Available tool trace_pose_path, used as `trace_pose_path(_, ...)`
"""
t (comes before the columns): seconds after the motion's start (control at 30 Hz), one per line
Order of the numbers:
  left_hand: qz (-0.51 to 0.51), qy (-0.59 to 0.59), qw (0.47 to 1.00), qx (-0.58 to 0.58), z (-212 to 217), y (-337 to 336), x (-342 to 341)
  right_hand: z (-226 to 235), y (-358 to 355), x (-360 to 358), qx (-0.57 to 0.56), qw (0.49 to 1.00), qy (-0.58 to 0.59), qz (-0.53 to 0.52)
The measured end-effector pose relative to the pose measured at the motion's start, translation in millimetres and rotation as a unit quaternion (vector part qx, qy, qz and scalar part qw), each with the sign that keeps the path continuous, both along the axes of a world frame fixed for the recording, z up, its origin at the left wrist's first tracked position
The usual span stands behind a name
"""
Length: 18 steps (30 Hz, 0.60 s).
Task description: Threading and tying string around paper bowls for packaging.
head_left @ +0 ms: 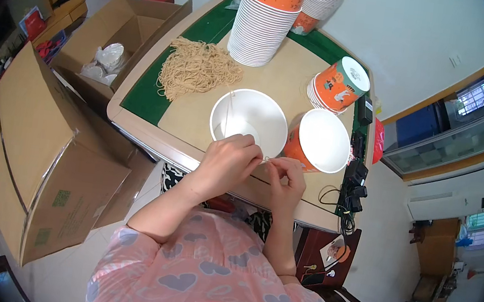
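Note:
My left hand [227,160] and my right hand [286,177] meet at the near rim of a white paper bowl [249,120]. Both pinch a thin pale string [228,113] that runs up across the bowl's mouth. To the right lies an orange paper bowl [319,141] tipped on its side, its white inside facing me. A heap of tan strings [198,68] lies on the table's left part.
A tall stack of paper bowls [262,23] stands at the back, a shorter orange stack [337,85] at right. The table [141,132] has a green top and pale board. Cardboard boxes [42,151] stand at left; black cables and plugs [354,183] hang at the right edge.

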<state>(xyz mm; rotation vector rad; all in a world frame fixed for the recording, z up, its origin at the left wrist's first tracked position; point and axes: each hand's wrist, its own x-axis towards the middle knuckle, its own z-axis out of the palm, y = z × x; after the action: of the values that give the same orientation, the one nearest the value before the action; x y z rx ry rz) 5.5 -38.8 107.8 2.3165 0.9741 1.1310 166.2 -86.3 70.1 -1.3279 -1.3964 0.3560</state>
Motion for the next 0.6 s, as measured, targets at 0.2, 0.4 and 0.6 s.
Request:
trace_pose_path(0.2, -0.044, -0.084, 0.995, -0.035, 22, -6, 12, -1, -1, 4, -0.003, 1.000, -0.017, 0.004)
trace_pose_path(0.4, -0.080, -0.180, 0.976, -0.089, 42, -4, 14, -10, 2, 11, -0.026, 1.000, -0.013, 0.001)
trace_pose_path(0.6, -0.099, -0.141, 0.982, -0.081, 52, 17, 11, -3, 6, 23, -0.071, 0.997, 0.023, 0.025)
